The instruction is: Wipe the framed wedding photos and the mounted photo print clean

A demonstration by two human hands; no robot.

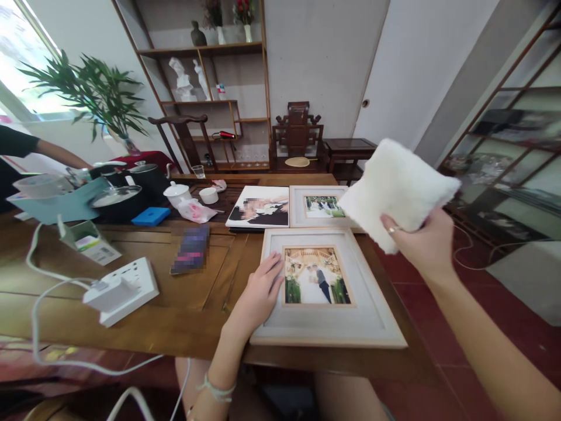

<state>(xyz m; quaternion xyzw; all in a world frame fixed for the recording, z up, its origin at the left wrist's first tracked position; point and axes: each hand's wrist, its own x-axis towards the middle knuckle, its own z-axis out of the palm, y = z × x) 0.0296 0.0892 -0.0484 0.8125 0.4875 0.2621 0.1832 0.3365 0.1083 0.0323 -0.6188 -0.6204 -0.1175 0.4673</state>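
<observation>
A light wooden picture frame (372,318) with a wide white mat and a photo lies flat at the table's near right corner. My left hand (258,295) rests flat on its left side, fingers stretched out. My right hand (423,240) is raised above the frame's right edge and grips a folded fluffy white cloth (397,190) by its lower corner. A smaller framed photo (318,206) and a frameless print (262,207) lie side by side just behind the big frame.
On the wooden table (184,316), a white power strip (125,289) with a plugged adapter and cable sits at left, beside a small box (87,241). Pots, cups and a blue box (150,216) crowd the far left, where another person's arm (52,153) reaches. Shelves and chairs stand behind.
</observation>
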